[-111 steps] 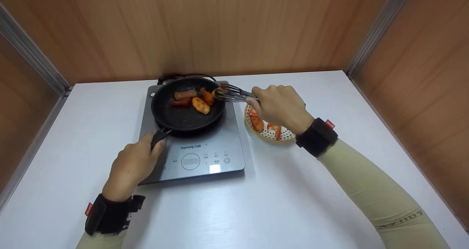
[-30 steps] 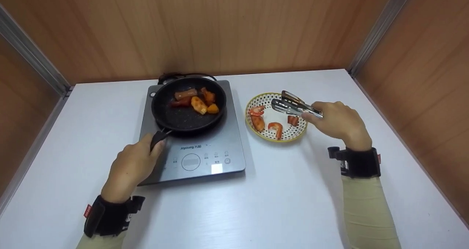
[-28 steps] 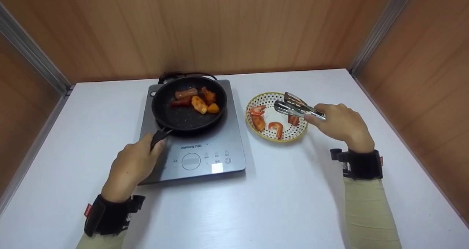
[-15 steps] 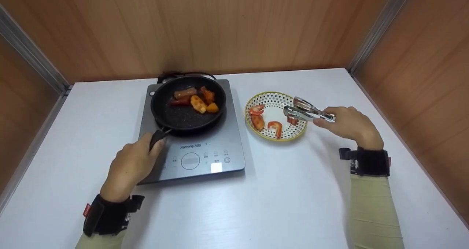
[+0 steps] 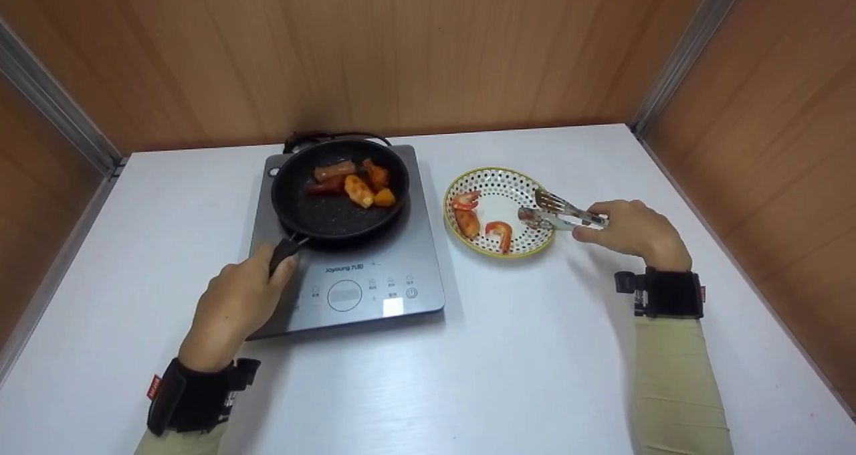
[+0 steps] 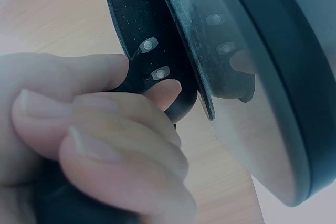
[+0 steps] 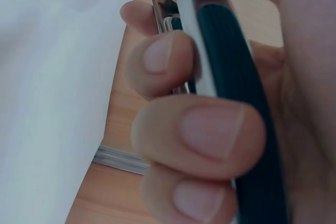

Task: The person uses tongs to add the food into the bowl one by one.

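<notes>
My left hand (image 5: 234, 298) grips the handle (image 5: 284, 255) of a black frying pan (image 5: 324, 217); in the left wrist view its fingers (image 6: 126, 145) curl round it. Several food pieces lie in the pan, among them a brown strip (image 5: 336, 170), a yellow-orange piece (image 5: 359, 191) and a small orange chunk (image 5: 384, 198). My right hand (image 5: 632, 231) holds metal food tongs (image 5: 565, 209) with dark grips (image 7: 228, 51). The tongs' tips reach down at the right side of a dotted, yellow-rimmed plate (image 5: 495, 206), at a reddish meat piece they mostly hide.
Two shrimp (image 5: 499, 233) and a browned sausage-like piece (image 5: 468, 224) lie on the plate's left and front. The pan stands on a grey induction cooker (image 5: 401, 261), its cord (image 5: 354, 134) behind. Wooden walls (image 5: 428, 53) enclose the white table (image 5: 508, 361).
The right hand has moved the tongs from the pan to the plate, and an orange chunk now lies in the pan. Lately the tongs have come down over the meat piece. The left hand keeps its grip.
</notes>
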A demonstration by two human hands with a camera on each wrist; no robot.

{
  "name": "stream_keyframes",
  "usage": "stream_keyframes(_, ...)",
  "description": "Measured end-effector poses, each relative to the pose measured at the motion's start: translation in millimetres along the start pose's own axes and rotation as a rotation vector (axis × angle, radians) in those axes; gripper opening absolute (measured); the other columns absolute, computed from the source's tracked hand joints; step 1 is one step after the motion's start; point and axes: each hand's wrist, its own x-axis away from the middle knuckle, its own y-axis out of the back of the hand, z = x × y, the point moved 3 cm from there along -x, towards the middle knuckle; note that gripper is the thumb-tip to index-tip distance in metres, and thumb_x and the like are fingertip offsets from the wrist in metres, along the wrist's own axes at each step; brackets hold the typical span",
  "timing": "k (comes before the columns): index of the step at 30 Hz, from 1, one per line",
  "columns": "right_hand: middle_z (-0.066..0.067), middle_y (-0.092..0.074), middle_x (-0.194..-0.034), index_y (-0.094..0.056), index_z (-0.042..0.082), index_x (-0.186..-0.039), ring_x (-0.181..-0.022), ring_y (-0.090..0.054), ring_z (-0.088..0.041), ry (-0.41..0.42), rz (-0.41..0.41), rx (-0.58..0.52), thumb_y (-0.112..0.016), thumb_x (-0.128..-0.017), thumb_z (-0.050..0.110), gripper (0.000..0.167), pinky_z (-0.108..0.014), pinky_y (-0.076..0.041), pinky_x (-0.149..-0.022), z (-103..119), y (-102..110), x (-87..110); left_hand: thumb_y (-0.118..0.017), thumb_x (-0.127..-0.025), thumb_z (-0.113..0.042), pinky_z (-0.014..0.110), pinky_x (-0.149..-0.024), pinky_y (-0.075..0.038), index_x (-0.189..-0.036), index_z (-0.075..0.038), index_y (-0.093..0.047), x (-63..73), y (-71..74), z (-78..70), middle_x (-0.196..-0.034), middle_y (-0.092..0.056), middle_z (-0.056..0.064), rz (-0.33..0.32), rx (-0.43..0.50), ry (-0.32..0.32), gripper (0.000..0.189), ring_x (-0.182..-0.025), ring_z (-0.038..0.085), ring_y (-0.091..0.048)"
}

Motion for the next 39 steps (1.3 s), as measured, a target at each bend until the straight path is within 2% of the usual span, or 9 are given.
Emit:
stream_keyframes(9,-0.02,-0.07,-0.129,-0.065,0.009,-0.141,-0.101,-0.061,-0.033,-0.003,0.002,0.028,-0.065,-0.099,0.053,0.061,-0.051,-0.05,-0.073,2,-1,-0.8,-0.048,-0.114,-0.04,0.036,-0.054,-0.034,-0.103,-0.01,-0.048,0.1,0.4,-0.6,-0.074,-0.049,0.005,-0.02,-0.012,-0.018,0.032,-0.065,0.025,-0.051)
stream_keyframes(15,-0.019,-0.07,-0.128,-0.068,0.012,-0.14,-0.099,-0.06,-0.034,-0.022,0.001,0.047,-0.065,-0.099,0.051,0.056,-0.049,-0.049,-0.071,8,-1,-0.6,-0.048,-0.114,-0.039,0.036,-0.054,-0.034,-0.102,-0.01,-0.048,0.6,1.0,0.0,-0.074,-0.048,0.005,-0.026,-0.011,-0.024,0.031,-0.066,0.025,-0.05)
stream_keyframes(20,-0.023,-0.067,-0.135,-0.066,0.01,-0.142,-0.104,-0.061,-0.037,-0.031,-0.006,0.054,-0.066,-0.099,0.051,0.059,-0.054,-0.05,-0.074,9,-2,-1.0,-0.048,-0.114,-0.04,0.037,-0.054,-0.033,-0.102,-0.011,-0.048,0.6,1.1,0.0,-0.073,-0.047,0.005,-0.023,-0.013,-0.025,0.032,-0.066,0.026,-0.05)
stream_keyframes(29,-0.02,-0.069,-0.13,-0.067,0.014,-0.142,-0.097,-0.059,-0.035,-0.037,-0.018,0.069,-0.064,-0.1,0.049,0.055,-0.051,-0.049,-0.07,10,-5,-4.0,-0.049,-0.114,-0.038,0.037,-0.055,-0.034,-0.102,-0.011,-0.049,0.1,1.4,-2.2,-0.074,-0.049,0.005,-0.029,-0.011,-0.032,0.03,-0.068,0.027,-0.051)
stream_keyframes(39,-0.022,-0.068,-0.136,-0.066,0.012,-0.144,-0.109,-0.065,-0.039,-0.013,-0.043,0.074,-0.062,-0.103,0.051,0.057,-0.057,-0.053,-0.079,16,-12,-10.7,-0.048,-0.114,-0.038,0.036,-0.054,-0.033,-0.104,-0.01,-0.047,1.8,1.1,-2.0,-0.074,-0.047,0.005,-0.015,-0.016,-0.024,0.03,-0.065,0.025,-0.049)
